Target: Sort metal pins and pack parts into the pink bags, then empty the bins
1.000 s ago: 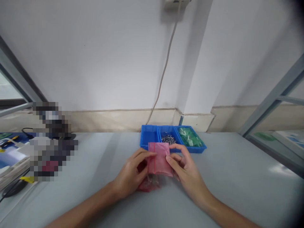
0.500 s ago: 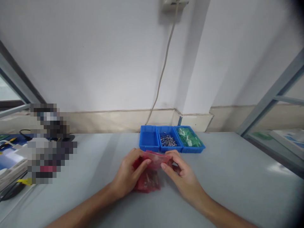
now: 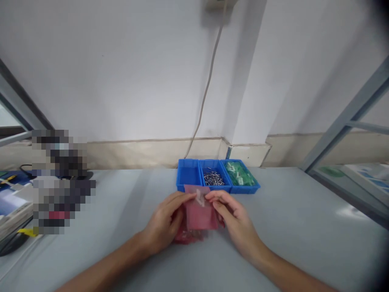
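A small pink plastic bag stands upright between my two hands over the grey table. My left hand pinches its top left edge. My right hand pinches the top right edge, with a small pale piece showing at the bag's mouth. Beneath the bag lies a pile of more pink bags with small parts inside. Just beyond the hands sit three joined blue bins; the middle one holds metal pins and the right one green and white parts.
A blurred-out area and stacked papers with black cables lie at the table's left edge. A cable runs down the white wall behind the bins. A grey metal frame rises at the right.
The bag was lowered flat toward the pile half a second ago and is now raised upright again, pinched at its top by both hands. A pale piece now shows at its mouth.
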`<act>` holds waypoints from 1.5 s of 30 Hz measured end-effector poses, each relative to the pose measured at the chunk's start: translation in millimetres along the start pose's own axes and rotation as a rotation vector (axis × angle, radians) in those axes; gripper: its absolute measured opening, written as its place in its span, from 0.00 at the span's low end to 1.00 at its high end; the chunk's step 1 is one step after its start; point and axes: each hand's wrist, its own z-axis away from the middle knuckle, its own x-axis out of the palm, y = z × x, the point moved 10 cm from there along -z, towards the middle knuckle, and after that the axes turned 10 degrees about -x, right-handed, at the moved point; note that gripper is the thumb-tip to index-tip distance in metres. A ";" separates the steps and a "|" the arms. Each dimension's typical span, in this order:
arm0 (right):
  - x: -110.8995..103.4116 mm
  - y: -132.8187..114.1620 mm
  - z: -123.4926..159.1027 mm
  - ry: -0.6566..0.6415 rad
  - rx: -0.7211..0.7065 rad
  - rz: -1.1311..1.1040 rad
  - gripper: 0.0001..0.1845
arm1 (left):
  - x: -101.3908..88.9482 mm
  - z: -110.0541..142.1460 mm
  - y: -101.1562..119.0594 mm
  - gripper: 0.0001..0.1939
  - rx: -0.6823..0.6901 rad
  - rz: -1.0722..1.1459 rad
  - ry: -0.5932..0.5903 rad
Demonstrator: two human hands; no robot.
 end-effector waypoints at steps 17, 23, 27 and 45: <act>8.6 -13.7 1.0 -0.069 -0.108 0.090 0.14 | -13.4 -5.6 5.1 0.10 -0.064 -0.062 0.147; 4.7 -5.7 -0.5 -0.003 -0.023 -0.015 0.17 | -14.2 0.1 28.7 0.07 0.124 -0.156 0.112; -1.3 5.9 -1.8 0.076 0.061 -0.142 0.21 | -4.4 2.2 39.7 0.09 0.224 -0.262 -0.006; 10.3 4.0 -0.5 0.014 0.009 -0.110 0.23 | -55.0 -45.3 -41.7 0.14 -0.297 -0.106 0.213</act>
